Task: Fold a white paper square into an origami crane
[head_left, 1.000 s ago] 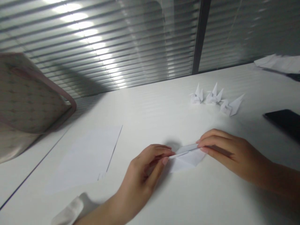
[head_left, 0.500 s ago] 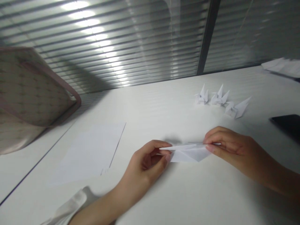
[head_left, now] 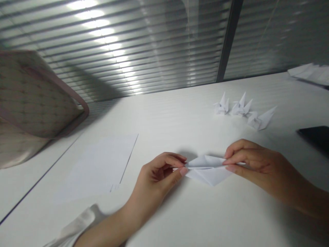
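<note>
A folded white paper (head_left: 209,174) is held level between my two hands, low over the white table (head_left: 164,120). Its upper and lower flaps stand apart along a middle crease. My left hand (head_left: 160,176) pinches the left tip between thumb and fingers. At the other tip, the thumb and fingers of my right hand (head_left: 253,157) are closed on the paper. Beyond my right hand stand three small folded paper cranes, one on the left (head_left: 222,105), one in the middle (head_left: 241,106) and one on the right (head_left: 260,119).
Flat white paper (head_left: 97,166) lies left of my left hand. A patterned bag (head_left: 38,99) with pink trim stands at the far left. A dark flat object (head_left: 316,135) is at the right edge, and more white folded paper (head_left: 309,73) lies behind it. Blinds (head_left: 154,44) rise behind the table.
The folded paper has opened out along its middle, and its upper flap now shows. Both hands have shifted slightly while keeping hold of its tips.
</note>
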A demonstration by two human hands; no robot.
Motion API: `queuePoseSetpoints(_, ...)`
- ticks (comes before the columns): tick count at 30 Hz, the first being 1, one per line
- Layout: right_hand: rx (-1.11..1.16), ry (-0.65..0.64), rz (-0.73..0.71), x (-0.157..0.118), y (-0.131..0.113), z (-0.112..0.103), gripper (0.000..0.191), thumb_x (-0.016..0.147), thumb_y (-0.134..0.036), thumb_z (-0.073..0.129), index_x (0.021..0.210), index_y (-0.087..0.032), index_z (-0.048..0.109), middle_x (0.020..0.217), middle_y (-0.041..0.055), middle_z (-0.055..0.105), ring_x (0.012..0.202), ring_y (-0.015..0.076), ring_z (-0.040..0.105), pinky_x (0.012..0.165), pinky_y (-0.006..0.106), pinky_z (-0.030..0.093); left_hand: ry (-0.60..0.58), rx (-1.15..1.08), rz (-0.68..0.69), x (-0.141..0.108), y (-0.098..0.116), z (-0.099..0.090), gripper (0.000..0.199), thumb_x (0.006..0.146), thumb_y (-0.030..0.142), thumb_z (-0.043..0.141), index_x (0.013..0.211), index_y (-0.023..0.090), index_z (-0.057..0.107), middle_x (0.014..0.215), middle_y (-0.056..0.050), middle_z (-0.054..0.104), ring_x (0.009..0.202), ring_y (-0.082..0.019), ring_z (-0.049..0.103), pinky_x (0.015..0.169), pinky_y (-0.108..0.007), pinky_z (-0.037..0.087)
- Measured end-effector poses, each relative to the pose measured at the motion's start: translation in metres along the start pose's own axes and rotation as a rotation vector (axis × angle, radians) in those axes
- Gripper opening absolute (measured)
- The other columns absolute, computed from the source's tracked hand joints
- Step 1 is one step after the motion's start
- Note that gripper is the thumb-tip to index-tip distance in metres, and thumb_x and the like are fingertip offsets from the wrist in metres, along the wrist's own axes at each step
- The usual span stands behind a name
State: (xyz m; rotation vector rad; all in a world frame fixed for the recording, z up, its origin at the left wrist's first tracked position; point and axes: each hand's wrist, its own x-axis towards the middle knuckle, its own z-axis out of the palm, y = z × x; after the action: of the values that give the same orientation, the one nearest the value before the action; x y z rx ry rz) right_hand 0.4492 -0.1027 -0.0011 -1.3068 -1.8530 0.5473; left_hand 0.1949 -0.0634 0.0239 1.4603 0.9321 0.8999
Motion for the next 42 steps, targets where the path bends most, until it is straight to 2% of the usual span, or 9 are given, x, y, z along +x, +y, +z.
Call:
queuePoseSetpoints(10, 0.01, 0.008, 0.003, 0.002, -0.003, -0.001, 0.018, 0.085, -0.039, 0.064, 0.073, -0.026, 0.068, 0.085, 0.0024, 0.069, 0.075, 0.017, 0.068, 0.066, 0.026, 0.056, 0.069, -0.051, -0.027, 0.0, 0.001, 0.0, 0.008, 0.076, 0.01, 0.075, 0.072, 0.018, 0.074, 0.092, -0.002, 0.071, 0.083, -0.01, 0.065, 0.072, -0.015, 0.05)
queuePoseSetpoints(14, 0.113, -0.009, 0.116, 0.002, -0.001, 0.0, 0.02, 0.084, -0.041, 0.065, 0.072, -0.025, 0.068, 0.089, 0.003, 0.072, 0.077, 0.0175, 0.07, 0.067, 0.025, 0.058, 0.065, -0.046, -0.034, 0.0, 0.001, 0.0, 0.01, 0.075, 0.01, 0.075, 0.07, 0.018, 0.073, 0.089, -0.002, 0.072, 0.081, -0.01, 0.066, 0.071, -0.015, 0.051)
queuePoseSetpoints(17, 0.226, -0.098, 0.228, 0.001, 0.0, 0.001, 0.015, 0.082, -0.038, 0.068, 0.078, -0.024, 0.069, 0.095, 0.004, 0.074, 0.084, 0.0197, 0.072, 0.074, 0.027, 0.059, 0.064, -0.031, -0.012, 0.0, -0.001, 0.0, 0.011, 0.076, 0.009, 0.074, 0.07, 0.018, 0.073, 0.089, -0.002, 0.072, 0.08, -0.011, 0.067, 0.07, -0.015, 0.052)
queuePoseSetpoints(19, 0.297, -0.132, 0.281, -0.002, -0.001, 0.003, 0.016, 0.081, -0.035, 0.07, 0.091, -0.024, 0.069, 0.102, 0.0058, 0.074, 0.094, 0.0227, 0.071, 0.081, 0.031, 0.059, 0.051, -0.003, 0.042, -0.001, -0.001, 0.0, 0.011, 0.076, 0.007, 0.073, 0.072, 0.018, 0.073, 0.088, -0.003, 0.072, 0.08, -0.012, 0.067, 0.07, -0.016, 0.054)
queuePoseSetpoints(22, 0.324, -0.112, 0.288, -0.009, -0.007, 0.006, 0.042, 0.073, -0.03, 0.076, 0.112, -0.025, 0.061, 0.114, 0.0081, 0.071, 0.107, 0.0265, 0.067, 0.086, 0.036, 0.058, -0.032, 0.119, 0.172, -0.006, 0.001, 0.002, 0.015, 0.077, 0.004, 0.071, 0.077, 0.019, 0.074, 0.091, -0.004, 0.072, 0.084, -0.015, 0.068, 0.075, -0.021, 0.056)
queuePoseSetpoints(26, 0.196, -0.179, 0.201, -0.018, -0.014, 0.006, 0.044, 0.067, -0.022, 0.077, 0.107, -0.027, 0.06, 0.106, 0.0045, 0.072, 0.1, 0.0261, 0.069, 0.072, 0.03, 0.061, -0.184, 0.306, 0.345, -0.015, 0.005, 0.004, 0.019, 0.08, 0.001, 0.068, 0.086, 0.018, 0.073, 0.095, -0.005, 0.072, 0.084, -0.015, 0.07, 0.076, -0.02, 0.057)
queuePoseSetpoints(32, 0.112, -0.038, 0.106, -0.023, -0.014, 0.008, 0.051, 0.067, -0.023, 0.079, 0.114, -0.033, 0.062, 0.104, 0.0004, 0.073, 0.094, 0.0212, 0.07, 0.076, 0.027, 0.059, -0.231, 0.42, 0.486, -0.02, 0.008, 0.006, 0.025, 0.08, -0.003, 0.065, 0.096, 0.016, 0.071, 0.101, -0.008, 0.071, 0.087, -0.015, 0.07, 0.074, -0.018, 0.058)
queuePoseSetpoints(37, 0.214, -0.062, 0.239, -0.018, -0.017, 0.009, 0.022, 0.072, -0.03, 0.076, 0.093, -0.031, 0.072, 0.087, -0.0013, 0.074, 0.08, 0.0188, 0.071, 0.068, 0.024, 0.059, -0.164, 0.326, 0.396, -0.02, 0.008, 0.012, 0.021, 0.079, -0.001, 0.068, 0.089, 0.018, 0.072, 0.095, -0.005, 0.072, 0.086, -0.015, 0.07, 0.079, -0.02, 0.057)
queuePoseSetpoints(42, 0.362, -0.052, 0.338, -0.016, -0.019, 0.011, 0.026, 0.071, -0.029, 0.077, 0.096, -0.029, 0.07, 0.086, -0.0009, 0.074, 0.079, 0.017, 0.071, 0.068, 0.021, 0.057, -0.092, 0.109, 0.188, -0.016, -0.002, 0.015, 0.017, 0.078, 0.003, 0.07, 0.08, 0.02, 0.073, 0.094, -0.004, 0.072, 0.086, -0.015, 0.069, 0.078, -0.021, 0.057)
